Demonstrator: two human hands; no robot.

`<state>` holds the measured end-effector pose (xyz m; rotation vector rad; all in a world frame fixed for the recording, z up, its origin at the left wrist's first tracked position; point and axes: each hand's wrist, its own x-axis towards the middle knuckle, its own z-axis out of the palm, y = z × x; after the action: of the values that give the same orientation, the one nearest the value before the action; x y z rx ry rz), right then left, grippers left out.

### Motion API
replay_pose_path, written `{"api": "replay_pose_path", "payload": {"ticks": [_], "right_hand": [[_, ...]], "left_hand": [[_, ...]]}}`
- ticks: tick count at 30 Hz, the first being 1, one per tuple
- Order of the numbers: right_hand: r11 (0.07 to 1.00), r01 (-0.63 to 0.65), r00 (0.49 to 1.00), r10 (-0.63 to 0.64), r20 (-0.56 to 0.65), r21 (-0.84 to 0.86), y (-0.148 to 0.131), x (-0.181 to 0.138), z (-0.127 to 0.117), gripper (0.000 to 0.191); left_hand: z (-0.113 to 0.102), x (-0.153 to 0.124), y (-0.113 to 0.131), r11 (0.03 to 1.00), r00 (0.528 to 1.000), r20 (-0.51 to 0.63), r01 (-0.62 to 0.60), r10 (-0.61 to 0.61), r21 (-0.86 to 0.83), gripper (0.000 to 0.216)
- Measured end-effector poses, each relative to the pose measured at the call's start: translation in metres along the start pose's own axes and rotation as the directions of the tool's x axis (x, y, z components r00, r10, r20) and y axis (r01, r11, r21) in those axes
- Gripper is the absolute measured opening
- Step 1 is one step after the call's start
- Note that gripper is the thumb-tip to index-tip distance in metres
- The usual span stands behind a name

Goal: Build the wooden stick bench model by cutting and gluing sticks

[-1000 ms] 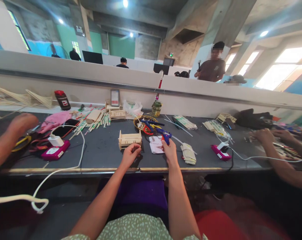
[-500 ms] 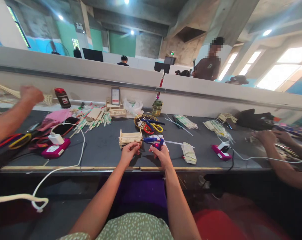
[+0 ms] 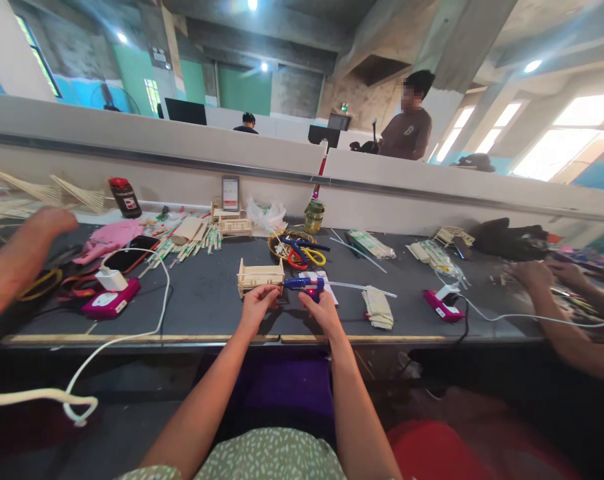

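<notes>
My right hand [image 3: 321, 309] is closed round the handle of a blue hot glue gun [image 3: 302, 285], which shows a small red light. Its nozzle points left, and a long translucent glue stick [image 3: 362, 289] runs out of its back. My left hand [image 3: 259, 305] has its fingertips pinched together beside the nozzle; whatever they pinch is too small to make out. Right behind that hand a small frame of wooden sticks [image 3: 260, 273] rests on the dark table, its lower right corner partly hidden by the fingers. Whether the nozzle touches the frame I cannot tell.
Behind stands a basket [image 3: 273, 248] with red-handled and yellow-handled tools. A folded pair of pale gloves [image 3: 379, 308] lies to the right. Magenta power strips [image 3: 111, 300] with white cables sit either side. Co-workers' arms [image 3: 25, 260] reach in at both edges.
The glue gun has shifted slightly left, levelling a little, its nozzle closer to my left fingertips. At the left, a co-worker's arm has moved down. The standing person has shifted left.
</notes>
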<state>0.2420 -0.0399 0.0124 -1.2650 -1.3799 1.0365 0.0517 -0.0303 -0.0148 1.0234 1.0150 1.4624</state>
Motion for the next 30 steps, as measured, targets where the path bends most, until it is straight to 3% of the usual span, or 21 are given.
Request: {"api": "replay_pose_path", "payload": {"ticks": [10,30], "right_hand": [[0.999,0.035,0.999,-0.035,-0.01,-0.039,0.003,0.0015,-0.0021,0.039],[0.996,0.041,0.999,-0.043,-0.02,-0.08,0.0061,0.003,-0.002,0.038]], "left_hand": [[0.0046,0.0014,0.001,0.997,0.998,-0.057,0.029,-0.033,-0.068,0.045],[0.0027,0.0037,-0.003,1.0,0.998,-0.061,0.01,-0.01,-0.012,0.042]]}}
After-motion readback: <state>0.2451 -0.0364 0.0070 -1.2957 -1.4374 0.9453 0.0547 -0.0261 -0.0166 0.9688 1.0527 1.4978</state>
